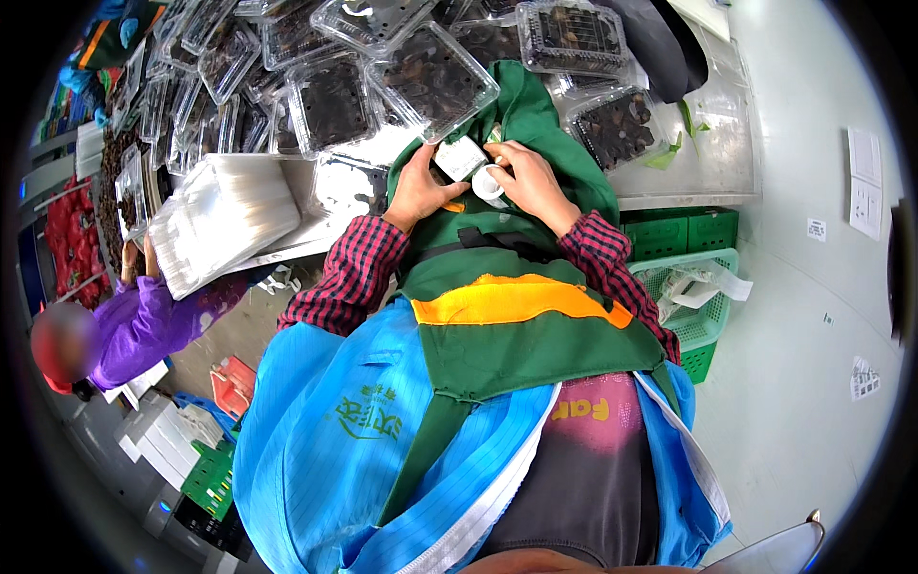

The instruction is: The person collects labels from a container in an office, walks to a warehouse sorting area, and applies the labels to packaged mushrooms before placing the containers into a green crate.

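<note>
At the table's near edge, both my hands work over the green apron fabric. My left hand curls round a small white printed label, its thumb pointing inward below it. My right hand pinches a small white ring-shaped roll beside the label; I cannot tell whether the two are joined. Just beyond my hands lies a clear plastic clamshell box filled with dark brown pieces. More filled clamshells crowd the table to the left, and one sits at the right.
A stack of empty clear trays overhangs the table's edge at left, near a person in a purple sleeve. Green crates and a light green basket stand at right beside a pale wall. Green leaves lie on the metal table.
</note>
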